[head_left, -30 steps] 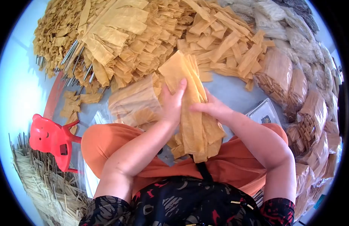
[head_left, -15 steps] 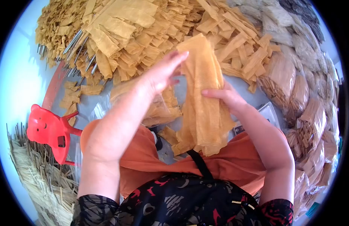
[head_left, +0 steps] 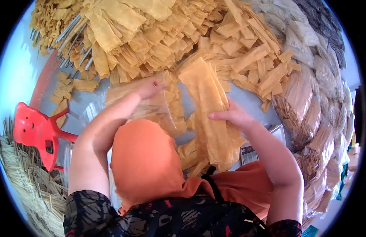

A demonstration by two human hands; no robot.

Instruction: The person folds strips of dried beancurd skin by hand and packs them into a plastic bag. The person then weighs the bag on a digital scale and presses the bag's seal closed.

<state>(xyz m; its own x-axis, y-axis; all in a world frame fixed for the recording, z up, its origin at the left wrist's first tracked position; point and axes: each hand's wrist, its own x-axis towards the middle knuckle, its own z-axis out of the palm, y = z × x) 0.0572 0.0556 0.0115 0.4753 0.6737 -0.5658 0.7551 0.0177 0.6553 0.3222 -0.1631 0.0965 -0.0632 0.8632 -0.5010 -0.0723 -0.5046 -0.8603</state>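
Observation:
My right hand (head_left: 233, 115) grips a long folded yellow sheet, which looks like dried tofu skin (head_left: 210, 118), with the thumb across its front. The sheet stands nearly upright above my lap. Over to the left, my left hand (head_left: 150, 87) has its fingers curled at the upper edge of a clear plastic bag (head_left: 129, 93), seemingly pinching it; the fingertips are partly hidden. More yellow sheets (head_left: 175, 108) lie under and beside the bag, next to my raised left knee.
Large heaps of yellow sheets (head_left: 151, 43) with metal rods (head_left: 68, 29) lie ahead. Bagged bundles (head_left: 295, 91) are stacked along the right. A grey scale (head_left: 248, 154) sits by my right forearm. At left stands a red stool (head_left: 37, 128) beside a heap of pale sticks (head_left: 25, 170).
My left hand has left the folded sheet and moved left and down to the plastic bag. My right hand still holds the sheet, now slightly lower. My left knee has risen into view.

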